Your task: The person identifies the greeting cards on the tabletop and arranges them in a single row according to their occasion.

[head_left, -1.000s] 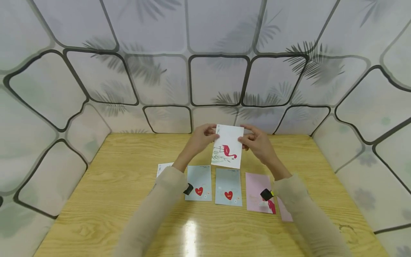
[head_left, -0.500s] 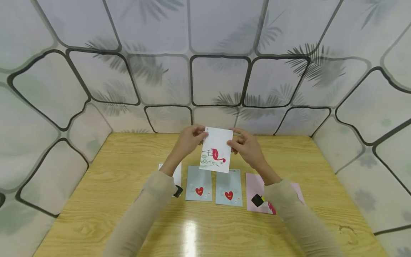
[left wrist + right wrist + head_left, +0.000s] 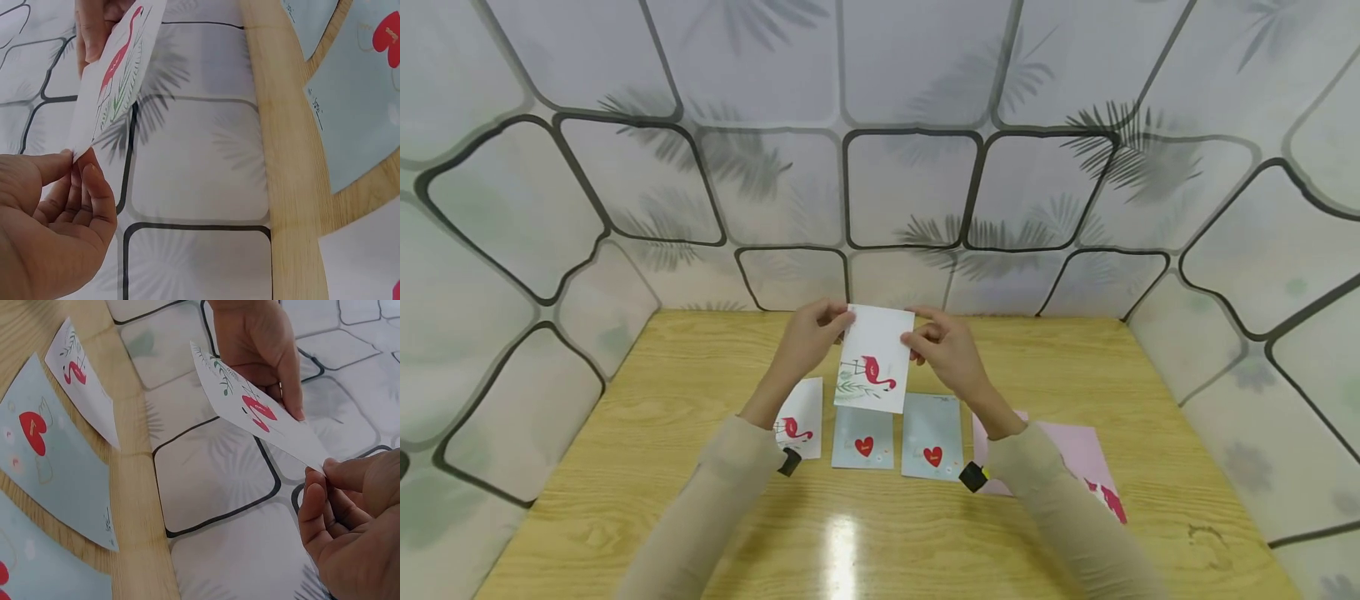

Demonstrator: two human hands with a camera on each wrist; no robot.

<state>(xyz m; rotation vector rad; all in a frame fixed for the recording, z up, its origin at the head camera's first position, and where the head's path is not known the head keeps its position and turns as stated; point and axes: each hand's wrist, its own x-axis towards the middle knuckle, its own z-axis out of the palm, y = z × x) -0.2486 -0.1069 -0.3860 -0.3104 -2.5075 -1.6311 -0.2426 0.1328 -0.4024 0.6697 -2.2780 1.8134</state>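
Observation:
Between both hands, raised above the far part of the table, is a white flamingo card with a pink bird and green leaves. My left hand pinches its left edge between thumb and fingers. The right hand pinches the opposite edge; the left wrist view shows the thumb of my left hand on the card's edge. Below, a second white flamingo card lies on the left. Beside it are two pale blue heart cards, one partly covered by the held card, the other to its right.
On the right lie two pink cards, one farther right and one mostly hidden by the right sleeve. The wooden table meets a patterned cloth wall at its back edge.
Both hands have carried the held flamingo card leftward and slightly toward me, from above the second blue card to above the first. The lying white card and rightmost pink card show more.

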